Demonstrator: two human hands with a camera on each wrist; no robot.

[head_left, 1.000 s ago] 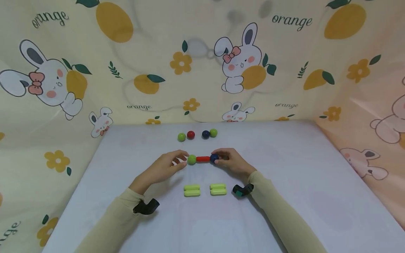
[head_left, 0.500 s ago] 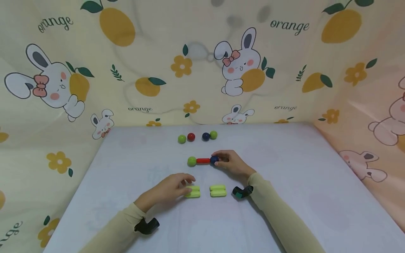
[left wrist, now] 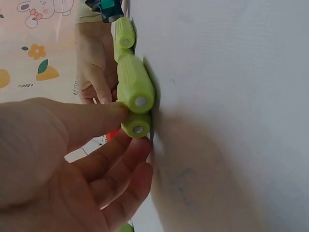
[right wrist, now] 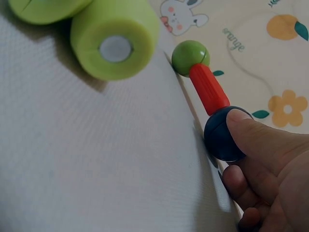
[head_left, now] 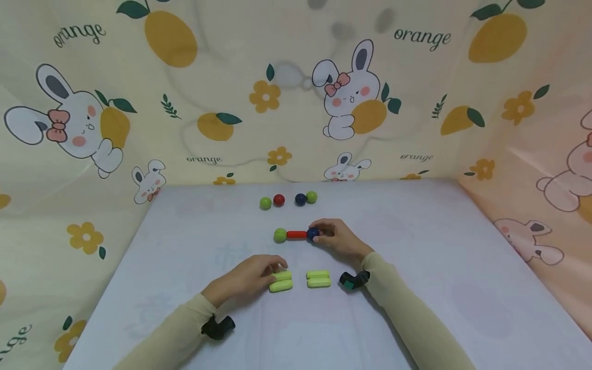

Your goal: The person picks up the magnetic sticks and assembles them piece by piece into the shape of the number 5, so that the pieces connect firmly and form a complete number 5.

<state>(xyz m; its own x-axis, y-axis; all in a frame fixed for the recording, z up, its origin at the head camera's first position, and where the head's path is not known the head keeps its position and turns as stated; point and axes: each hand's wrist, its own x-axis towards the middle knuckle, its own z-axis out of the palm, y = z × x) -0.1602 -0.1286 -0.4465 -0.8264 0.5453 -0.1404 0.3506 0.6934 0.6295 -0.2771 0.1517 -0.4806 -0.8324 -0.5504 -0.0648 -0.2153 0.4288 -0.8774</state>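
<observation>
The left hand point(head_left: 250, 277), which a second earlier had been beside the green ball point(head_left: 280, 235) at one end of the joined piece, had moved toward the person and reached the left pair of light-green rods. Its grip was closed on the far left rod point(head_left: 282, 276), the thumb on one side and curled fingers on the other. The near left rod point(head_left: 281, 285), level half a second before, now lay slightly askew beside it. The right hand point(head_left: 339, 239) had stayed where it was, its grip clamped on the navy ball point(right wrist: 223, 137) between thumb and fingers. That ball, the red rod point(head_left: 296, 235) and the green ball formed a straight line on the white worktop point(head_left: 296, 334), the rod touching a ball at each end. The right pair of light-green rods point(head_left: 318, 282) lay side by side, unmoved, near the right wrist's black camera point(head_left: 354, 280). Beyond the joined piece, the row of four loose balls, green point(head_left: 265, 203), red point(head_left: 279, 200), navy point(head_left: 300, 199) and green point(head_left: 312, 197), had kept its order.
</observation>
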